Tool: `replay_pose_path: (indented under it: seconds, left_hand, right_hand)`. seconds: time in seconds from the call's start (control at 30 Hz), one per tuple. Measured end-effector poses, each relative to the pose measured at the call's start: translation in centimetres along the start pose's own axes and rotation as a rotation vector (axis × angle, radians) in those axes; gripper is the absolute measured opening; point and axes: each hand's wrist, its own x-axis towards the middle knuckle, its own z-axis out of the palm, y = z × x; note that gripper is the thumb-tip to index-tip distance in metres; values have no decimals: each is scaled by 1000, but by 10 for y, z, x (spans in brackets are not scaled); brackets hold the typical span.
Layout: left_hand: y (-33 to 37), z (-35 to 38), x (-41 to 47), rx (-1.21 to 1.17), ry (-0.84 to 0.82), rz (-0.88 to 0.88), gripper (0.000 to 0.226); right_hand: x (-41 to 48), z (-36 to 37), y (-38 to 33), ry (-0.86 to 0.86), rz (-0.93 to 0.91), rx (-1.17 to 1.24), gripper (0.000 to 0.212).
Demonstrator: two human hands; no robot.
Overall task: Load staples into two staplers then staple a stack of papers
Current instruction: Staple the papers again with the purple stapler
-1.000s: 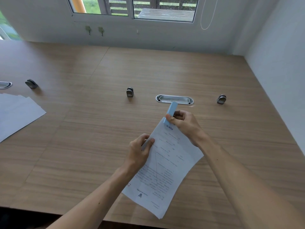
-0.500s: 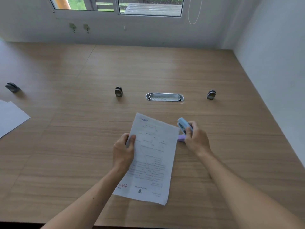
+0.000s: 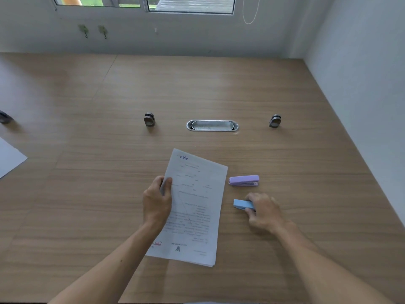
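Note:
A printed stack of papers [image 3: 197, 202] lies on the wooden table [image 3: 219, 88], and my left hand [image 3: 157, 200] grips its left edge with the thumb on top. To the right of the stack, a blue stapler [image 3: 242, 204] rests on the table with my right hand [image 3: 265, 212] closed around its right end. A purple stapler [image 3: 244, 180] lies shut on the table just beyond the blue one, untouched.
An oval metal cable port [image 3: 212, 125] is set in the table beyond the papers, with small metal fittings to its left [image 3: 149, 120] and right [image 3: 274, 121]. Loose white sheets [image 3: 9, 159] lie at the left edge. A wall runs along the right.
My right hand took the blue stapler off the stack's top corner and brought it down to the table at the right. The stack has come down flat on the table, still in my left hand.

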Motion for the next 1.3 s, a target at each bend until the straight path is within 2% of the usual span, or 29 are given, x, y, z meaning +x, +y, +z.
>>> replay_pose_path:
  seconds: [0.07,0.13,0.2,0.27,0.37,0.53,0.63,0.73,0.83,0.93,1.07,1.17,1.3]
  left_hand:
    - [0,1,2,-19,-2,-10,21]
    - [0,2,4,-33,0,-16,21]
    - [0,3,6,-47,-2,-25,21]
    - [0,3,7,-64,-8,-37,21]
    - [0,4,9,-77,-9,-45,20]
    - [-5,5,14,-84,-1,-50,18]
    - [-7,4,15,-88,6,-49,16]
    - [-6,3,15,-104,8,-46,12]
    - [-2,1,14,-109,10,-29,9]
    - [1,-1,10,-100,14,-1,10]
    - [3,-6,3,-90,-3,35,11]
    - [3,-9,-1,-83,-9,54,14]
    - [3,-12,-7,-88,-8,81,15]
  right_hand:
    - [4,-1,2,136,-17,-16,32]
    - [13,-4,2,302,-41,-36,28]
    - [27,-9,0,393,-51,-86,28]
    - [43,-14,-2,356,-43,-119,38]
    - [63,-17,-4,162,-25,-171,49]
    - [70,-21,-6,-19,35,-287,17]
    - [70,-19,-7,-50,91,-234,9]
    - [69,-25,-12,-17,252,75,15]
    - [75,-35,-19,38,452,634,30]
    - [87,-45,-25,135,529,1098,34]
    - [95,-72,-42,225,523,1505,30]
    - [98,-93,-56,199,465,1763,24]
    - [93,-114,-76,84,281,1869,27]
